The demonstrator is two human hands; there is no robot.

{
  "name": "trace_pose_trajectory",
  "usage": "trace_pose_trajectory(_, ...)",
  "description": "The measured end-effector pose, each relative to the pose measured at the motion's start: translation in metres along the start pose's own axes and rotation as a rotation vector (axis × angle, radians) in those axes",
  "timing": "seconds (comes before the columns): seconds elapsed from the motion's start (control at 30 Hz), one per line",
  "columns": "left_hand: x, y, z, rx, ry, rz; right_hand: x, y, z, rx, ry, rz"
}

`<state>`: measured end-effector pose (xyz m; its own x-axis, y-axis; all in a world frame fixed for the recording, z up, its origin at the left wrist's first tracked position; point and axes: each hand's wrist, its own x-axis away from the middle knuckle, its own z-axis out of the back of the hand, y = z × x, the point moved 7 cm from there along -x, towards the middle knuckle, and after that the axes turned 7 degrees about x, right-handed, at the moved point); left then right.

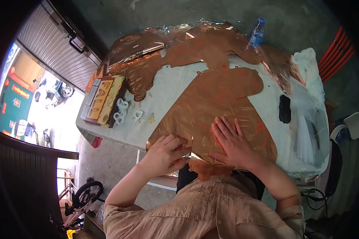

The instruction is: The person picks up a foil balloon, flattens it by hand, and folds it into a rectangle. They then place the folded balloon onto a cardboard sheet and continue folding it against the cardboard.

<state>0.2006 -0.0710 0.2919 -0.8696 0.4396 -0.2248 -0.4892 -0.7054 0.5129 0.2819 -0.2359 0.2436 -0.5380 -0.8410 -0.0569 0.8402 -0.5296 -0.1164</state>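
Your left hand (165,149) curls at the near edge of the copper-coloured foil sheet (219,103), fingers bent together as if pinching or peeling that edge; whether a small tool sits between them cannot be told. Your right hand (232,143) lies flat on the sheet just beside it, fingers spread, evidently pressing the foil down so the edge under the left hand stays put. The sheet's near corner overhangs the bench (175,85) edge towards your shirt, which leaves the edge free from below. Beyond your hands the sheet runs up the middle of the white bench top, with bare surface to either side. To the left, near the bench's side edge, a stack of sign letter panels (101,99) lies beside small white plastic loops (123,109); a black patch (285,108) sits on the right. Farther on, more cut copper foil shapes (211,47) and crumpled foil (135,46) crowd the far end, where a water bottle (257,32) stands upright near the edge. Open room remains chiefly beside the sheet's middle.
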Motion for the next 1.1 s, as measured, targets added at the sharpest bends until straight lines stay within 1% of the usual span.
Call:
trace_pose_trajectory(0.1, -0.001, -0.002, 0.004, 0.052, 0.015, 0.006, 0.001, -0.001, -0.001, -0.014, -0.001, -0.005)
trace_pose_trajectory(0.17, -0.003, -0.009, 0.012, 0.099, 0.082, 0.045, 0.001, 0.000, -0.001, -0.029, 0.004, -0.010)
trace_pose_trajectory(0.3, -0.011, -0.023, 0.010, 0.051, 0.124, 0.021, 0.001, 0.000, 0.000, -0.036, 0.015, 0.002)
trace_pose_trajectory(0.4, -0.017, -0.021, 0.004, 0.083, 0.081, 0.000, 0.000, 0.000, 0.001, -0.029, -0.005, -0.004)
trace_pose_trajectory(0.47, -0.019, -0.019, -0.001, -0.006, 0.049, -0.057, 0.000, 0.000, 0.001, -0.017, -0.003, 0.000)
trace_pose_trajectory(0.7, -0.020, -0.017, 0.000, -0.021, 0.032, -0.061, 0.000, 0.000, 0.017, -0.018, 0.009, -0.007)
trace_pose_trajectory(0.9, -0.019, -0.020, -0.001, -0.008, 0.027, -0.049, 0.003, -0.009, 0.007, -0.008, -0.041, 0.037)
trace_pose_trajectory(0.97, -0.018, -0.021, -0.001, -0.011, 0.031, -0.064, 0.004, -0.011, 0.006, 0.003, 0.019, 0.048)
trace_pose_trajectory(1.1, -0.017, -0.019, -0.002, -0.032, 0.034, -0.073, 0.003, -0.012, 0.005, 0.008, 0.019, 0.040)
